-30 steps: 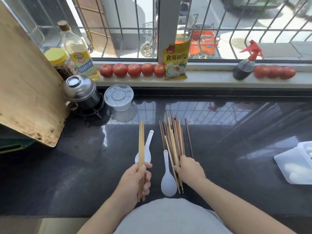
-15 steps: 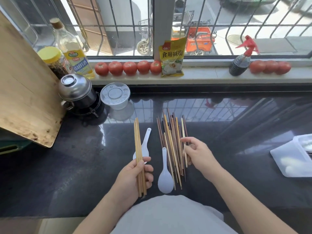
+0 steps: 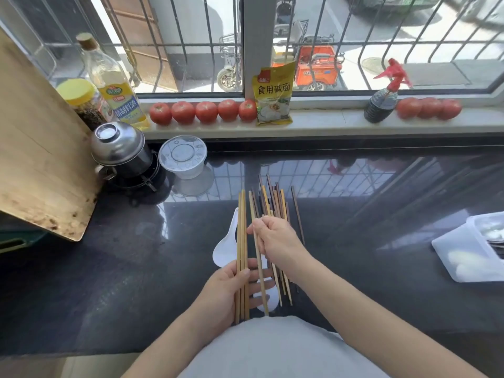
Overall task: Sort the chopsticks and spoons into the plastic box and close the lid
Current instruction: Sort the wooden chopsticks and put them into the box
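My left hand (image 3: 231, 289) grips a small bundle of light bamboo chopsticks (image 3: 242, 236), pointing away from me. My right hand (image 3: 275, 242) pinches one light chopstick (image 3: 259, 268) and holds it slanted beside that bundle. Under and behind my right hand lies a pile of mixed dark and light chopsticks (image 3: 275, 199) on the black counter. One white spoon (image 3: 226, 245) lies left of the bundle; a second white spoon (image 3: 270, 300) is partly hidden under my left fingers. The white plastic box (image 3: 463, 257) stands open at the right edge with utensils inside.
A wooden cutting board (image 3: 38, 159) leans at the left. A steel bowl on a stand (image 3: 120, 148) and an upturned clear plastic container (image 3: 182, 156) sit at the back left. The sill holds tomatoes (image 3: 201, 111), an oil bottle (image 3: 114, 85), a yellow packet (image 3: 274, 96) and a spray bottle (image 3: 381, 102).
My right hand has lifted one light chopstick out of the pile and brought it left toward the bundle in my left hand. The left hand has shifted slightly right.
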Demonstrator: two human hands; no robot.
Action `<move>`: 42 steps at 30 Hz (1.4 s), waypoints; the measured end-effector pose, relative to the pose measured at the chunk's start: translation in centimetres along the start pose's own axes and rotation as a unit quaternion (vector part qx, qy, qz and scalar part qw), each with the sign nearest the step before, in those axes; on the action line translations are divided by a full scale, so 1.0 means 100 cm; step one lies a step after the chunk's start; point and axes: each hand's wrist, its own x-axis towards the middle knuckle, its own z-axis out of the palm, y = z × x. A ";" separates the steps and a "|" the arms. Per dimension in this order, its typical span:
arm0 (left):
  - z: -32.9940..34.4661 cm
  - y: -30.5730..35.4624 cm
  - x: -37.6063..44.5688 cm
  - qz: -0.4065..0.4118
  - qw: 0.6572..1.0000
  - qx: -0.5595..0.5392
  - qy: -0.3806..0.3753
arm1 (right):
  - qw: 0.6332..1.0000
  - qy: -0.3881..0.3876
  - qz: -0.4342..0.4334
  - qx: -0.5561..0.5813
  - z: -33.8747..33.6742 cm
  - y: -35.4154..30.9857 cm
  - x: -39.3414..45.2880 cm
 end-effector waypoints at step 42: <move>-0.020 0.001 0.011 0.047 0.981 0.066 0.179 | 0.974 0.222 0.019 -0.049 -0.070 0.052 -0.020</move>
